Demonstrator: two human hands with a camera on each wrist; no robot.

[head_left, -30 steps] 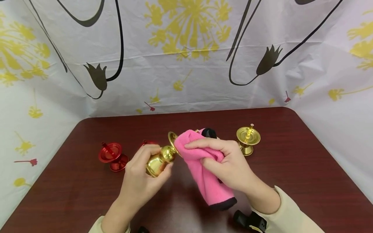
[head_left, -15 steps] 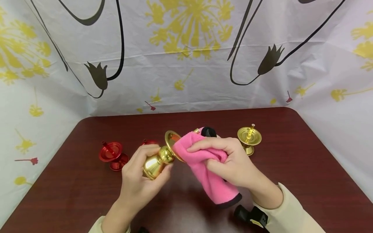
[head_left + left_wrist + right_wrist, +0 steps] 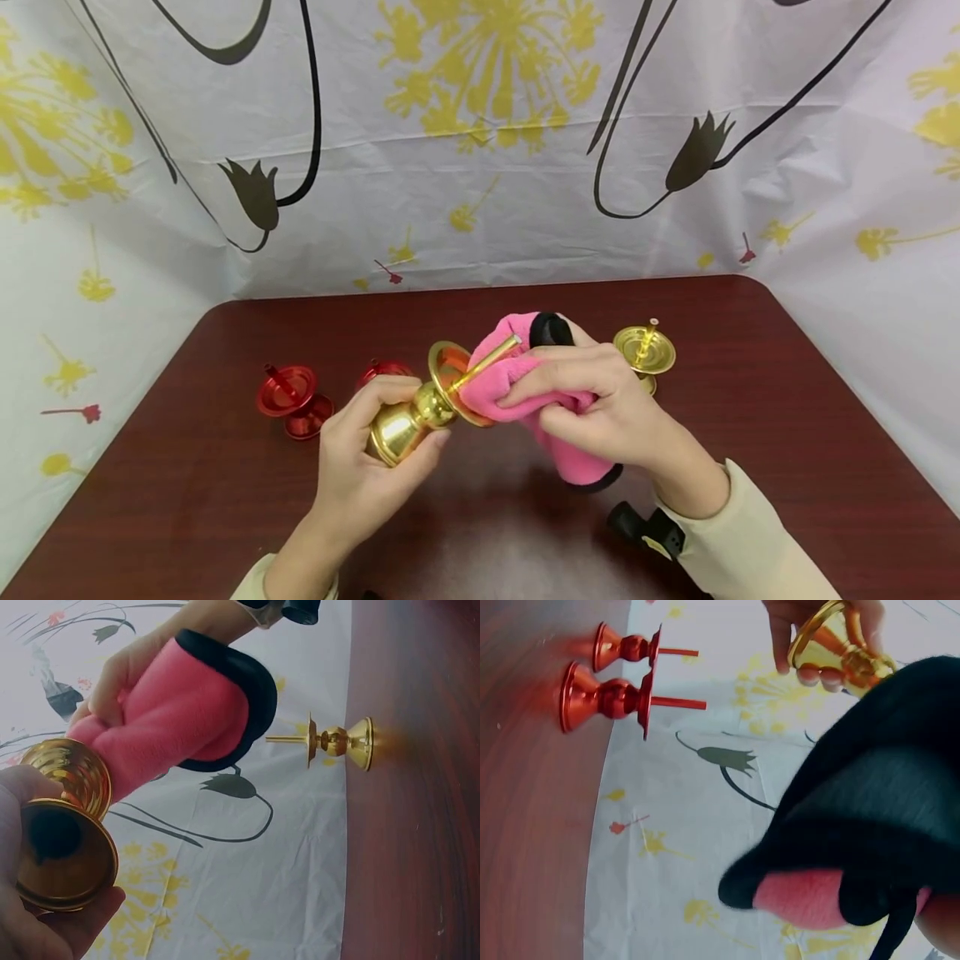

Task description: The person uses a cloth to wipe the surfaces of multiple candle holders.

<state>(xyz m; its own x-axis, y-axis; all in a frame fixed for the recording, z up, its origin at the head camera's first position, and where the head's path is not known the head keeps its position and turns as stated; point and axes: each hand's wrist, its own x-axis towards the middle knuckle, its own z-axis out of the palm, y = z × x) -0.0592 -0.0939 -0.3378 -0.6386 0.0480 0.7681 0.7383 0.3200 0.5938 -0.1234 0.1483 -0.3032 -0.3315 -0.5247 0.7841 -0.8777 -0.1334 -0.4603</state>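
My left hand [image 3: 360,458] grips a gold candle holder [image 3: 397,429] by its flared base, tilted so its dish and spike point up and right. In the left wrist view the hollow underside of the candle holder [image 3: 67,855] faces the camera. My right hand [image 3: 600,400] pinches a pink cloth [image 3: 495,383] with black edging, pressing it into the dish beside the spike. The cloth's free end hangs below the hand. Up close in the right wrist view, the cloth's black edging [image 3: 885,795] hides most of the right hand.
Two red candle holders stand on the dark wood table [image 3: 187,467]: one at left [image 3: 296,400], one partly hidden behind the left hand [image 3: 382,369]. Another gold candle holder [image 3: 645,350] stands at the right, beyond the right hand. A patterned white sheet [image 3: 480,225] hangs behind the table.
The cloth has shifted and bunched around the dish, and the spike, mostly covered before, now shows. The right hand has moved slightly right; the left hand keeps its hold on the candle holder.
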